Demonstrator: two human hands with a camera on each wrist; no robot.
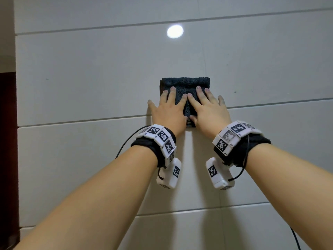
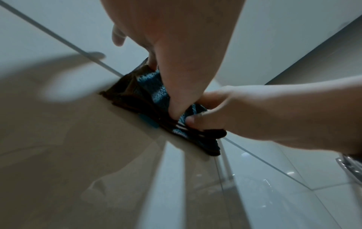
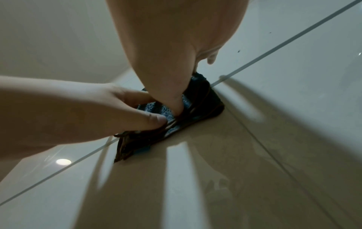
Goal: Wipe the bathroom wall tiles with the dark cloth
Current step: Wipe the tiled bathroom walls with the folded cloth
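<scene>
A folded dark blue-grey cloth (image 1: pixel 185 85) lies flat against the white wall tiles (image 1: pixel 90 78), straddling a horizontal grout line. Both of my hands press it to the wall side by side. My left hand (image 1: pixel 169 112) covers its lower left with fingers straight and spread. My right hand (image 1: pixel 207 110) covers its lower right the same way. In the left wrist view my left hand (image 2: pixel 176 46) and right hand (image 2: pixel 274 111) meet thumb to thumb at the lower edge of the cloth (image 2: pixel 137 93). The right wrist view shows the cloth (image 3: pixel 203 99) under both thumbs too.
Glossy tiles stretch in all directions, with a round lamp reflection (image 1: pixel 175 31) above the cloth. A dark brown door frame (image 1: pixel 9 141) bounds the wall on the left. A chrome fitting (image 2: pixel 350 165) shows at the lower right of the left wrist view.
</scene>
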